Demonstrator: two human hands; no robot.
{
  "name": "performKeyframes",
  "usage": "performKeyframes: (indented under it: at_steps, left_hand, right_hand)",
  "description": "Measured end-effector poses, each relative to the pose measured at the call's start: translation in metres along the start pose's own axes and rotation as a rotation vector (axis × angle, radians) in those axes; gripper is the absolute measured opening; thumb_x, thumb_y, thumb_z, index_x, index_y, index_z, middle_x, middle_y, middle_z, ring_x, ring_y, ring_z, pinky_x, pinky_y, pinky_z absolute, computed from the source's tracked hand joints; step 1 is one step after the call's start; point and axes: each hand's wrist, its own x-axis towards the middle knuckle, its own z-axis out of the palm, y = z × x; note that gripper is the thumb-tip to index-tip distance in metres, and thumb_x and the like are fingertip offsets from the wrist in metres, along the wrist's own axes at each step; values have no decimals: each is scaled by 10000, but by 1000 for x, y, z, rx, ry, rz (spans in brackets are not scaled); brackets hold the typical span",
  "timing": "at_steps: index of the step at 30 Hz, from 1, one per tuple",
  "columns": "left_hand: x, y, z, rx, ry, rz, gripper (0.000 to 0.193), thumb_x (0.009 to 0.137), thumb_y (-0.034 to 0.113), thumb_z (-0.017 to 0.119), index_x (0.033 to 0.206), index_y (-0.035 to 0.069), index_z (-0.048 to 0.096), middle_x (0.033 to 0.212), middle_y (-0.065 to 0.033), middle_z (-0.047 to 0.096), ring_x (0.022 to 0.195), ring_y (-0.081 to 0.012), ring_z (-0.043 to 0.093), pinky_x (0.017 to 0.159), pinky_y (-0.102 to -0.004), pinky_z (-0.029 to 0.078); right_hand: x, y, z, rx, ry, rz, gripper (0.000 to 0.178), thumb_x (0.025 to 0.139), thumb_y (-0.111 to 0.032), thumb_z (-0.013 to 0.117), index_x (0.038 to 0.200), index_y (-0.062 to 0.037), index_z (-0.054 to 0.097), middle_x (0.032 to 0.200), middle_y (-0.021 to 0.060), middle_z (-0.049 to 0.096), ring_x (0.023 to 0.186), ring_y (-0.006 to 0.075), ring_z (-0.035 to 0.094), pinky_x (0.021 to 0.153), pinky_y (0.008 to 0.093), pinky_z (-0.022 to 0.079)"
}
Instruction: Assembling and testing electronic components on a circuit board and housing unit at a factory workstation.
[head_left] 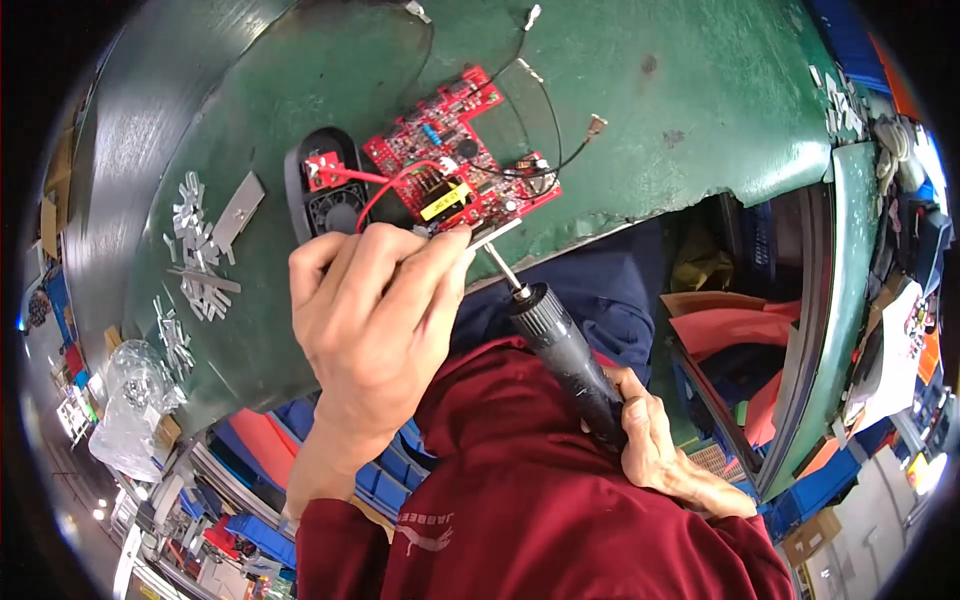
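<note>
Board [455,165], red, flat on green tabletop [690,100], just beyond left grip [375,310], pinched at near edge. Iron [565,350] clamped in right grip [665,440], tip beside left fingertips. Best: steady board, keep tip off fingers and wires [550,110].

The circuit board [455,160] is bright red, with one yellow part and thin black and red wires. The table [300,60] is dark green. The soldering iron [570,360] has a black handle. The sleeve [530,520] is dark red, maybe with pale print.
</note>
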Motion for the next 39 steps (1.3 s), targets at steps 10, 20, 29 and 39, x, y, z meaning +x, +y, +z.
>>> performKeyframes:
  at_steps: [10,20,29,39]
  left_hand:
    - [0,-3,5,3,59,47,232,734,91,813,954,92,739,746,41,568,645,-118,556,741,-317,384]
    - [-2,-1,2,-21,14,0,278,697,52,828,959,95,745,778,23,619,701,-163,567,753,-333,395]
    - [0,-4,3,-20,61,43,237,750,78,788,980,80,727,765,35,562,657,-122,560,754,-327,394]
    - [-5,-1,4,-27,38,19,261,755,74,774,1011,79,719,784,36,552,691,-122,569,784,-328,405]
  right_hand:
    - [1,-3,5,-3,-3,-46,552,1077,-406,311,1333,47,496,927,83,621,798,144,554,791,298,451]
    - [-1,-6,5,-13,-17,-18,588,1074,-446,301,1328,49,491,996,103,643,877,156,596,839,321,474]
    - [-3,-8,4,-49,-37,19,520,1082,-388,316,1319,37,498,971,100,644,864,155,594,836,319,474]
    - [-3,-14,2,4,-62,32,629,1068,-504,274,1325,26,497,867,49,641,761,115,571,709,278,454]
